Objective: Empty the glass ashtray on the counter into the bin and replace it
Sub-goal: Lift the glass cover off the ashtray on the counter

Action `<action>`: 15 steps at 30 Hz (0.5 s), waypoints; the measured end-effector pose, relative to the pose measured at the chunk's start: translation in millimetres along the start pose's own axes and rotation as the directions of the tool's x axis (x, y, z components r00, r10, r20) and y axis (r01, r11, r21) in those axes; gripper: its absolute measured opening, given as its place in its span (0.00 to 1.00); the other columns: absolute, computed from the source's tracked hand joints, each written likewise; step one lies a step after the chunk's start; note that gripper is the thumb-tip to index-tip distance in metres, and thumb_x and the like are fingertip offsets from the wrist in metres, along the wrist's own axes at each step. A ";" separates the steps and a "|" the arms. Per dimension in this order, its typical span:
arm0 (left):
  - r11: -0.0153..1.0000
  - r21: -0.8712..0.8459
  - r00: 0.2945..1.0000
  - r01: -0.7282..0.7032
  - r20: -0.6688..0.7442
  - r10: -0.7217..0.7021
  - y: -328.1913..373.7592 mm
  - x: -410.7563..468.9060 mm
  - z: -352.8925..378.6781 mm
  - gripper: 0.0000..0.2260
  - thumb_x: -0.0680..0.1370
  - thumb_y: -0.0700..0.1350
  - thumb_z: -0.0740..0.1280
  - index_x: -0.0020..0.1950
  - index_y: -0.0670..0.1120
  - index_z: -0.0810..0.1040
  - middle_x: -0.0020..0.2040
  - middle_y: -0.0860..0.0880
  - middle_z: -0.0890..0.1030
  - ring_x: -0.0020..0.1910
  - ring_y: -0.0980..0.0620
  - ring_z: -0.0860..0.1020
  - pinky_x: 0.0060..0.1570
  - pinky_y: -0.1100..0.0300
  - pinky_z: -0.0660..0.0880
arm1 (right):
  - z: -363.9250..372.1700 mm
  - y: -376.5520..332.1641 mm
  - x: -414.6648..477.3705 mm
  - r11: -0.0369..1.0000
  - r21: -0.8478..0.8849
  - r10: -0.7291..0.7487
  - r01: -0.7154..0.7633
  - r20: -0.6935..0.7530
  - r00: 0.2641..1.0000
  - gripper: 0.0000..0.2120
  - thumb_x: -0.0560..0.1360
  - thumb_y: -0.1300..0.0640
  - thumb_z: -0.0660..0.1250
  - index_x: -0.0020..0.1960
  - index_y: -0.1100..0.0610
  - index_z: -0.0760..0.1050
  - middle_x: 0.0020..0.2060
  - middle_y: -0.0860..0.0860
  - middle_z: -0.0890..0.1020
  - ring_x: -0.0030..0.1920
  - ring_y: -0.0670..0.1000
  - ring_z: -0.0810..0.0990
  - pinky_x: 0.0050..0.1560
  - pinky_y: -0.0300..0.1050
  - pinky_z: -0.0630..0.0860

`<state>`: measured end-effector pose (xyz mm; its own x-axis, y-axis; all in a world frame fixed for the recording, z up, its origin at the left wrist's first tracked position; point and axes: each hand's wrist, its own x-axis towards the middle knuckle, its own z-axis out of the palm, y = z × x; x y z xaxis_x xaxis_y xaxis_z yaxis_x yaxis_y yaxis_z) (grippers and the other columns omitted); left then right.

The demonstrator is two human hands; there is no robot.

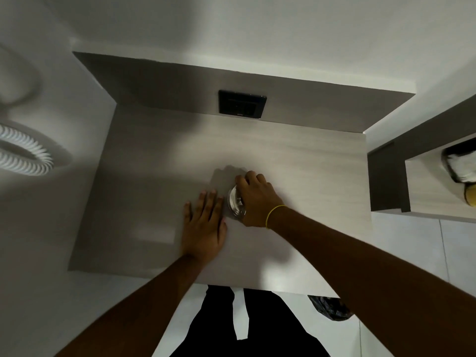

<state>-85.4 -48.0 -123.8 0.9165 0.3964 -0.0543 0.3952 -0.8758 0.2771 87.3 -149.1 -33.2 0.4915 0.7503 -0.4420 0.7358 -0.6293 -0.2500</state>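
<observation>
1. Right hand (pixel 253 199) curled down over the glass ashtray (pixel 235 203), fingers wrapped round its far rim, thumb side hidden; ashtray sitting on the counter (pixel 296 155), near the middle, slightly toward the front edge. Hard to tell whether lifted yet or resting.
2. Left hand (pixel 203 225) spread flat, palm down on the counter just beside the ashtray, holding nothing.
3. Risk of slipping: smooth glass, grip from above only; a loose pinch likely to let it drop onto the hard counter or the tiled floor.
4. Risk of spilling: contents not readable through the glass; any tilt on the way off the counter likely to scatter ash over the surface.
5. Bin (pixel 331 307) partly hidden below the front edge, dark liner just showing at the right; a blind swing down likely to knock the glass on the counter edge or miss the opening.
6. Dim light and motion blur adding to misjudged placement on return.
</observation>
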 end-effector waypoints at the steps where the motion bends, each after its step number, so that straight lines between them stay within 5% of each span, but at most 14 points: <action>1: 1.000 -0.001 1.000 -0.001 -0.001 0.001 0.3 0.1 0.5 0.28 0.84 0.52 0.57 0.83 0.43 0.70 0.84 0.41 0.69 0.84 0.37 0.66 0.79 0.28 0.63 | -0.6 1.3 -0.4 1.000 0.001 0.002 -0.002 -0.008 1.000 0.44 0.63 0.48 0.81 0.74 0.58 0.67 0.68 0.59 0.70 0.64 0.63 0.73 0.59 0.58 0.79; 5: 1.000 -0.010 1.000 0.001 -0.002 -0.001 2.6 4.6 -0.1 0.27 0.85 0.52 0.56 0.82 0.43 0.71 0.84 0.41 0.70 0.84 0.37 0.67 0.79 0.28 0.64 | -5.6 7.4 -0.1 1.000 -0.008 0.010 -0.010 -0.043 0.999 0.40 0.64 0.47 0.79 0.70 0.59 0.69 0.67 0.58 0.70 0.62 0.62 0.75 0.56 0.58 0.80; 15: 1.000 0.001 0.999 0.018 0.028 -0.018 -0.4 -2.0 0.9 0.28 0.85 0.53 0.55 0.84 0.44 0.69 0.85 0.42 0.68 0.85 0.38 0.64 0.80 0.28 0.61 | -0.8 6.3 -2.6 0.999 -0.011 -0.038 0.038 -0.033 0.999 0.48 0.63 0.48 0.82 0.77 0.57 0.65 0.70 0.58 0.69 0.68 0.62 0.73 0.58 0.58 0.81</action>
<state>-87.3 -48.7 -124.7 0.9105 0.4045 -0.0862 0.4120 -0.8687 0.2751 91.0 -154.8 -32.9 0.4784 0.7801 -0.4032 0.7589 -0.5984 -0.2571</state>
